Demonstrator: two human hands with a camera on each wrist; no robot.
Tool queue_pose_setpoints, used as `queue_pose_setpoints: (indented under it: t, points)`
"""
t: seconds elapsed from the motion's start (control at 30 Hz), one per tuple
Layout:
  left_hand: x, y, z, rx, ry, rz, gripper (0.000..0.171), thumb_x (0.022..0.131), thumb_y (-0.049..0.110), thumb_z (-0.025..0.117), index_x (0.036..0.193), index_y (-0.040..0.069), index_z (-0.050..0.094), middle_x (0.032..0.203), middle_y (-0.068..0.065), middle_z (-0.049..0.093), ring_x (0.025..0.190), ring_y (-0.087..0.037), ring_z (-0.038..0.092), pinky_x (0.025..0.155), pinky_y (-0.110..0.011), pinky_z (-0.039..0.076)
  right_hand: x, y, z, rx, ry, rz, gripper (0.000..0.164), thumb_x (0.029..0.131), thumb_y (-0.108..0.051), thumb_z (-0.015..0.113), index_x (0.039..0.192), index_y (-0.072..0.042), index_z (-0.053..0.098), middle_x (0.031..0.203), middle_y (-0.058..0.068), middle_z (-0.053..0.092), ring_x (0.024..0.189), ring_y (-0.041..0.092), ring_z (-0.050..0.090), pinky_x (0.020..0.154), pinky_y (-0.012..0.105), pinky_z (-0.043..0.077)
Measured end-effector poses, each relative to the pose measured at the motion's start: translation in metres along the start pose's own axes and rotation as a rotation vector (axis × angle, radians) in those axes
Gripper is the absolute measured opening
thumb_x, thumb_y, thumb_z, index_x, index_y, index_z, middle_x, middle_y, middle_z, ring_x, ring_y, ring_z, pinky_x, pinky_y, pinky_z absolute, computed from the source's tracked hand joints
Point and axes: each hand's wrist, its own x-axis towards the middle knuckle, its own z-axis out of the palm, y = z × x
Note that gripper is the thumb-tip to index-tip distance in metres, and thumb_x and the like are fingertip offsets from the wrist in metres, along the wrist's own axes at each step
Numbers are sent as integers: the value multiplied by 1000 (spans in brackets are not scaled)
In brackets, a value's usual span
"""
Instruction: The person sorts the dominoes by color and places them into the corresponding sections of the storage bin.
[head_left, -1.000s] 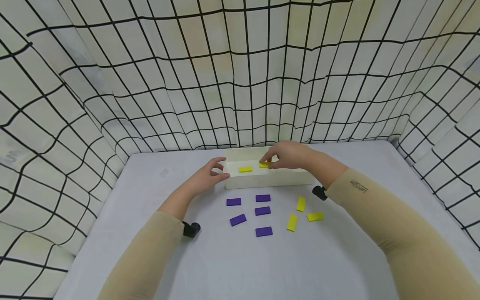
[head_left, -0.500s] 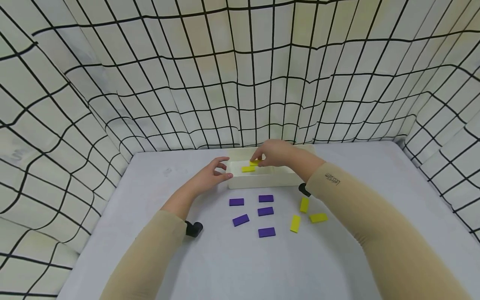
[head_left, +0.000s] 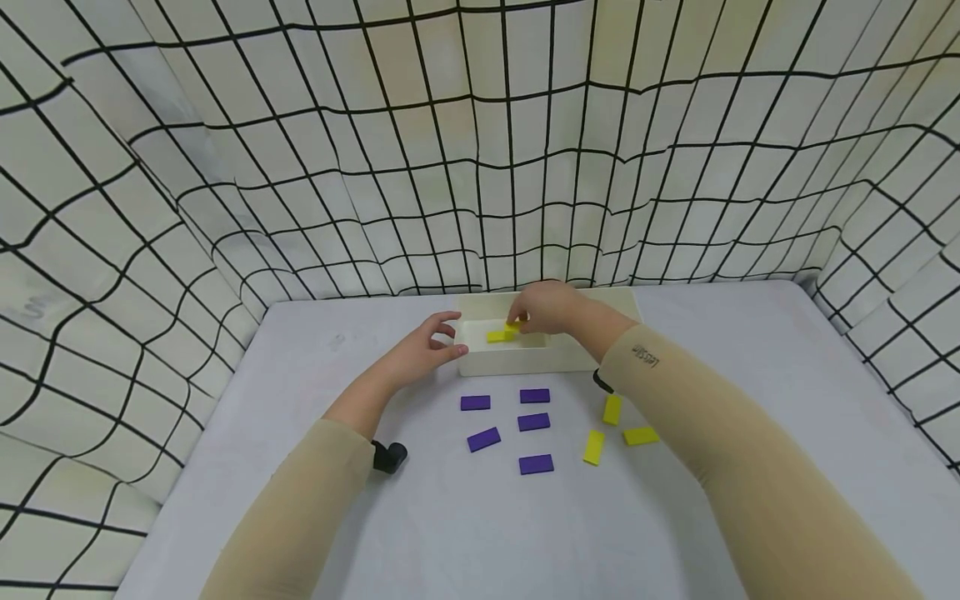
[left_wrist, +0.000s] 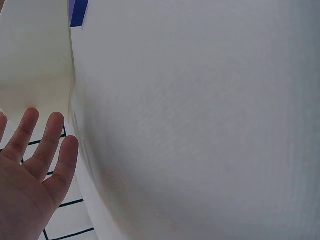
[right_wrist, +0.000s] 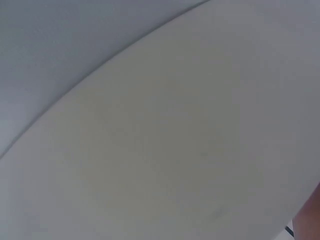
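Tile (head_left: pixel 513 327), seemingly pinched, head view only

The pale table (head_left: pixel 442 525) holds a box (head_left: pixel 525 362), five purple blocks (head_left: pixel 534 422) and three yellow blocks (head_left: pixel 593 447).

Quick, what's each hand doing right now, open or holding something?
Left hand: open, at the white box's end.
Right hand: closed, pinching a yellow block.

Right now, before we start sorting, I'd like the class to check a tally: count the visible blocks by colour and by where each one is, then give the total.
Purple blocks on the table: 5
Yellow blocks on the table: 3
Yellow block lying in the box: 1
Yellow block pinched by the right hand: 1
Total: 10
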Motion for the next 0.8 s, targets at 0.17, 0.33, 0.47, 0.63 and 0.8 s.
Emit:
queue_pose_setpoints:
  t: [0.17,0.33,0.47,0.63,0.8]
  points:
    - [0,1,0,-10,-3,8,72,96,39,65,155,29,25,144,-8,44,131,-30,50,105,-53,41,0,-1,2,-51,22,6,23,95,-24,68,117,-23,74,103,-6,69,96,15,59,95,37,44]
    - [0,2,0,-11,-1,1,71,96,37,65,155,28,26,144,-8,44,130,-30,50,105,-53,41,2,-1,3,-117,13,8,21,94,-24,69,113,-24,76,103,-8,70,96,14,60,101,40,39]
    - [-1,4,0,-14,0,-2,71,97,36,65,155,28,26,144,-9,44,130,-30,50,106,-53,40,5,-2,3,-167,-8,-3,20,93,-22,69,112,-23,76,102,-7,71,94,16,60,99,40,38]
    - [-1,3,0,-18,-3,1,72,96,39,66,155,29,26,144,-8,44,131,-30,50,106,-53,41,7,-3,4,-182,-31,22,18,93,-18,70,109,-23,77,99,-8,71,94,17,60,106,44,34]
    - [-1,2,0,-14,-3,-2,73,95,41,66,155,30,26,145,-8,44,132,-30,49,106,-52,41,11,-7,8,-224,-45,15,19,95,-17,65,108,-24,77,101,-8,71,96,17,61,107,45,36]
